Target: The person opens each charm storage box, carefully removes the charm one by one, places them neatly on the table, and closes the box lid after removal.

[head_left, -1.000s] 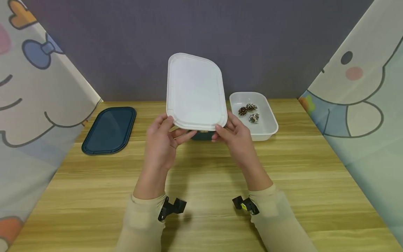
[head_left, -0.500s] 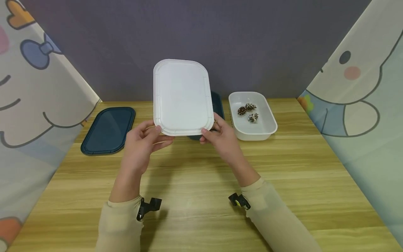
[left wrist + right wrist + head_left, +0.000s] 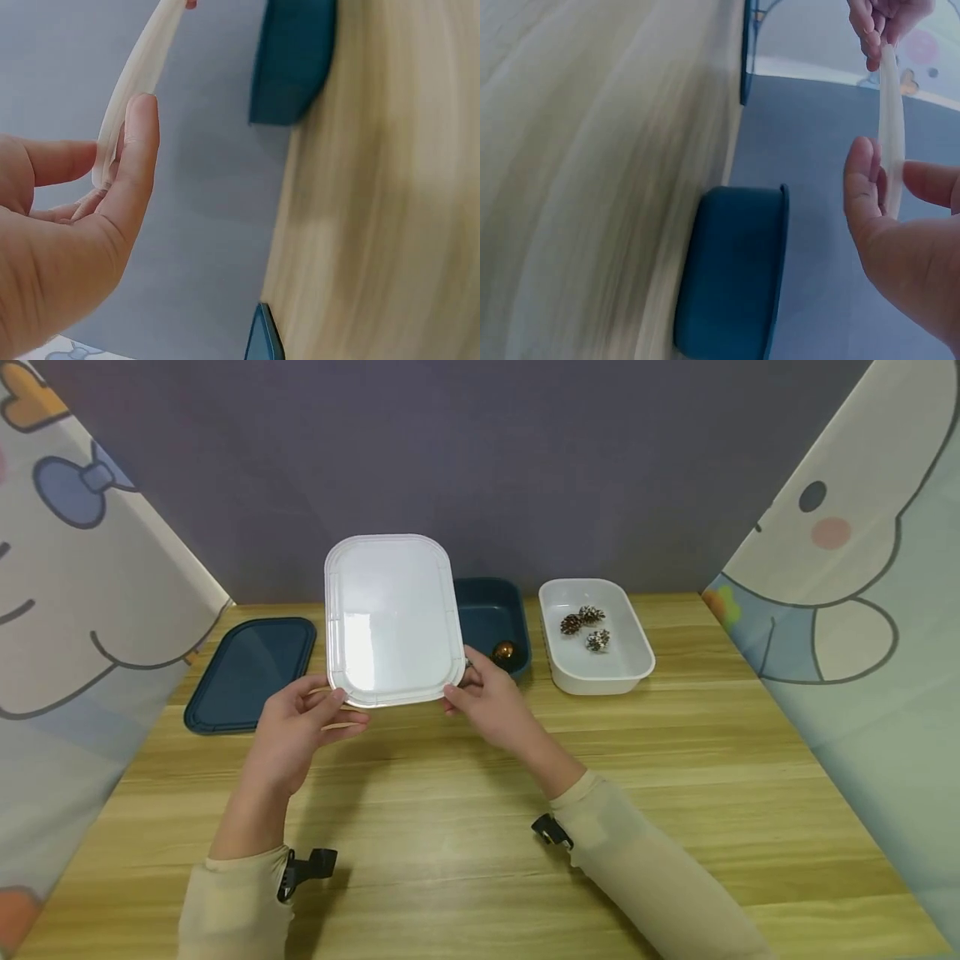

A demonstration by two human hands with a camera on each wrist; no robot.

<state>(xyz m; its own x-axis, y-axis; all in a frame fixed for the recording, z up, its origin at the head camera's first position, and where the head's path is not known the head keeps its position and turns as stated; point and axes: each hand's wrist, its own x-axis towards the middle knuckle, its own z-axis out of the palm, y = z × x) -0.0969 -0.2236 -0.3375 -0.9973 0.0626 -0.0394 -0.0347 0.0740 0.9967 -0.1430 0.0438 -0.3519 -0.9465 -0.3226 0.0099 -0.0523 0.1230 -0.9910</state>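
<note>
Both hands hold a white rectangular lid (image 3: 393, 618) with rounded corners, raised above the table and tilted up toward the head camera. My left hand (image 3: 292, 727) pinches its near left corner between thumb and fingers. At the near right corner, my right hand (image 3: 491, 702) grips it the same way. In the left wrist view the lid (image 3: 139, 82) shows edge-on between thumb and fingers. Behind it stands a dark blue container (image 3: 491, 610), partly hidden by the lid, with a shiny copper-brown ball (image 3: 505, 652) inside.
A white container (image 3: 597, 643) with several small pine cones (image 3: 592, 615) stands right of the blue one. On the left lies a dark blue lid (image 3: 251, 672) flat on the wooden table (image 3: 450, 860). A grey wall (image 3: 480, 460) rises behind, with cartoon-printed panels at both sides.
Both hands have carried the white lid left and somewhat lower, out from in front of the blue container, which now shows with the ball in it. The lid has turned slightly.
</note>
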